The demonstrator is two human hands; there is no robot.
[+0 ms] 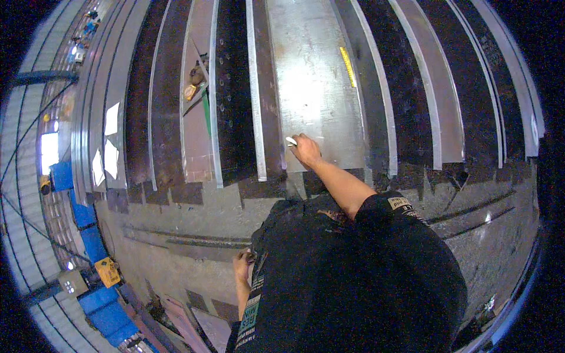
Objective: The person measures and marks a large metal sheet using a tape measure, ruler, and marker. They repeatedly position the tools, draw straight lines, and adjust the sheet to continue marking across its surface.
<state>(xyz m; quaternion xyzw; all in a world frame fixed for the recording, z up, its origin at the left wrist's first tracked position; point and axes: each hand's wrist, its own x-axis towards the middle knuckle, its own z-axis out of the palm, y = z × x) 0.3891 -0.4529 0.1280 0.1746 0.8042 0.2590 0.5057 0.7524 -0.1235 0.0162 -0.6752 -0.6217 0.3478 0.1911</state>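
My right hand (306, 151) reaches forward over the near end of a shiny steel beam (315, 112). Its fingers are closed round a short white marking stick (291, 141), whose tip is close to the beam's left edge; I cannot tell whether it is chalk or a marker. On the right side of the same beam lies a yellow ruler-like strip (348, 67). My left hand (242, 262) hangs low beside my body, fingers curled by the dark shirt. Whatever it holds, if anything, is hidden.
Several long steel beams lie side by side, with dark channels (235, 100) between them. Left of centre, hand tools (194, 82) and a green strip (206, 112) rest on one beam. White papers (111, 159) lie farther left. Blue bins (92, 244) and a yellow box (107, 272) stand beyond.
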